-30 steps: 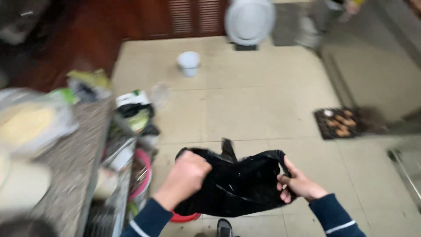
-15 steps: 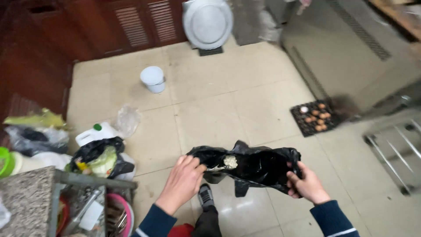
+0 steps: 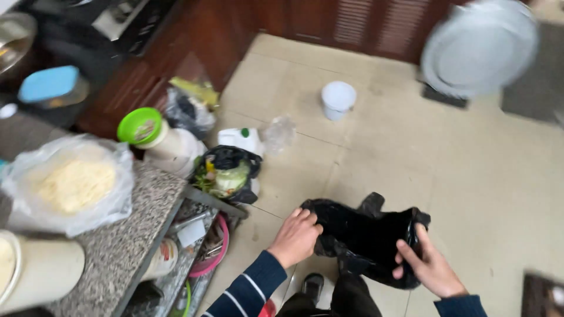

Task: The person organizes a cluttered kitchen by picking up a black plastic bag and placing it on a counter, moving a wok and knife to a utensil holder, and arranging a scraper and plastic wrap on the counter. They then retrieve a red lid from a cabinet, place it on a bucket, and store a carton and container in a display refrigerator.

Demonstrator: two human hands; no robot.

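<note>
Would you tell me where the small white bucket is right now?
In the head view, the small white bucket stands on the tiled floor, upper centre, left of the large grey lid.

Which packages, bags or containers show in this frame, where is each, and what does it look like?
Black plastic bag: held open between left hand and right hand.
Clear bag: on the granite counter, pale yellow shreds inside.
Green-lidded jar: beside the counter, cream body.
Blue-lidded box: upper left, rectangular.
White tub: on the floor tiles, round.
</note>
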